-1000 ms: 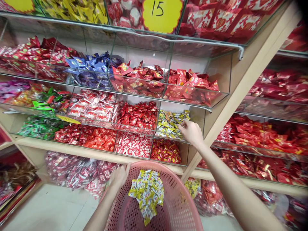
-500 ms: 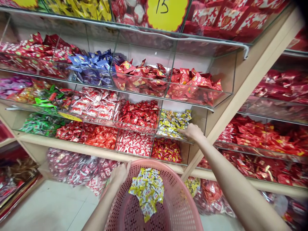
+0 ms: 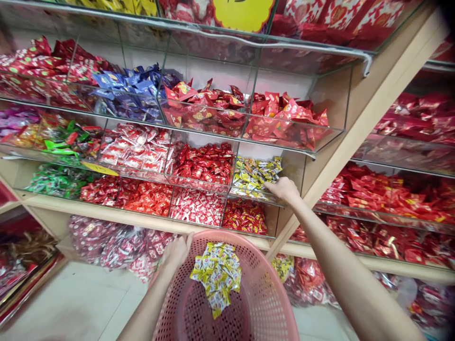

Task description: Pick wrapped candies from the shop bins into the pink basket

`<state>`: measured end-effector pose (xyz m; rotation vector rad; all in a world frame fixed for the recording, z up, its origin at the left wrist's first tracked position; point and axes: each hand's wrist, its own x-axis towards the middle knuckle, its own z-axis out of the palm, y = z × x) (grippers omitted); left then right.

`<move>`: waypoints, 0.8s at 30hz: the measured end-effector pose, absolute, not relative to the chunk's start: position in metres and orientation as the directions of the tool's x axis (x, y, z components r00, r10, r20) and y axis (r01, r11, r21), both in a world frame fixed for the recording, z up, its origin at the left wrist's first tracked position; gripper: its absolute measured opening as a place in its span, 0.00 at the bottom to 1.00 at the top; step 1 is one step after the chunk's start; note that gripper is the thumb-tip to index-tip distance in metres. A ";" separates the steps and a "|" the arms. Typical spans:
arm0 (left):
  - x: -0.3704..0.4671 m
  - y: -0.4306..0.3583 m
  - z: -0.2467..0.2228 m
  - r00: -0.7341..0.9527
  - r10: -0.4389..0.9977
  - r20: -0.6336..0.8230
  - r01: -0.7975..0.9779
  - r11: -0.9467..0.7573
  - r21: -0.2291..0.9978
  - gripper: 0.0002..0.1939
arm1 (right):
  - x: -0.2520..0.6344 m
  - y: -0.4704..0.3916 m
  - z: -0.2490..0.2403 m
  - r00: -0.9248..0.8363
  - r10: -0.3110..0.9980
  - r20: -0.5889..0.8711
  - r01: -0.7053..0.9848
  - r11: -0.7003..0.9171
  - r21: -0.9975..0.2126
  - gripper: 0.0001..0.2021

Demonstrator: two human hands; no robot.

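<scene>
By the right hand (image 3: 285, 189), its grip unclear, lay small yellow-and-white wrapped candies (image 3: 253, 173). The left hand (image 3: 177, 250) clasped a pink perforated plastic basket (image 3: 272, 284).

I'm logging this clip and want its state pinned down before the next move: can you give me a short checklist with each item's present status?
1. Left hand on the rim of the pink perforated basket: ok.
2. Basket opening uncovered: ok.
3. Basket contents of one kind: ok, the visible packets all have yellow-and-white wrappers.
4. Right hand at the compartment of yellow-and-white wrapped candies: ok.
5. Right hand holding a candy: cannot tell, the fingertips are too small to judge.
6. Upper yellow price sign fully readable: not ok, the picture's top edge cuts it off.
</scene>
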<state>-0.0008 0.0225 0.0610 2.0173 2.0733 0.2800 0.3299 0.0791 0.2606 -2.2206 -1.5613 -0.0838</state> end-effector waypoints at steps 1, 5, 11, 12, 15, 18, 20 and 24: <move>-0.001 0.022 0.062 -0.023 0.999 -0.034 0.954 0.032 0.297 0.36 | 0.329 0.078 0.261 0.388 0.874 0.292 0.901 -0.294 -0.318 0.27; 0.000 0.020 0.065 -0.024 0.999 -0.035 0.955 0.033 0.294 0.36 | 0.327 0.073 0.263 0.422 0.848 0.319 0.882 -0.304 -0.359 0.22; 0.000 0.020 0.065 -0.033 0.998 -0.045 0.954 0.045 0.296 0.37 | 0.313 0.041 0.268 0.397 0.716 0.574 0.830 -0.014 -0.557 0.15; 0.001 0.020 0.065 -0.033 0.998 -0.045 0.954 0.045 0.298 0.37 | 0.306 0.030 0.265 0.367 0.697 0.616 0.829 0.056 -0.557 0.16; 0.001 0.021 0.064 -0.033 0.999 -0.035 0.954 0.042 0.298 0.37 | 0.281 -0.006 0.234 0.160 0.719 0.676 0.861 0.233 -0.452 0.14; 0.001 0.020 0.063 -0.037 0.999 -0.035 0.954 0.046 0.295 0.37 | 0.258 -0.038 0.173 -0.091 0.831 0.549 0.898 0.307 -0.316 0.11; 0.001 0.020 0.063 -0.043 0.998 -0.041 0.954 0.053 0.296 0.37 | 0.248 -0.053 0.127 -0.178 0.882 0.435 0.912 0.314 -0.263 0.08; 0.001 0.020 0.063 -0.048 0.998 -0.045 0.952 0.059 0.300 0.37 | 0.240 -0.070 0.066 -0.213 0.941 0.263 0.936 0.274 -0.222 0.06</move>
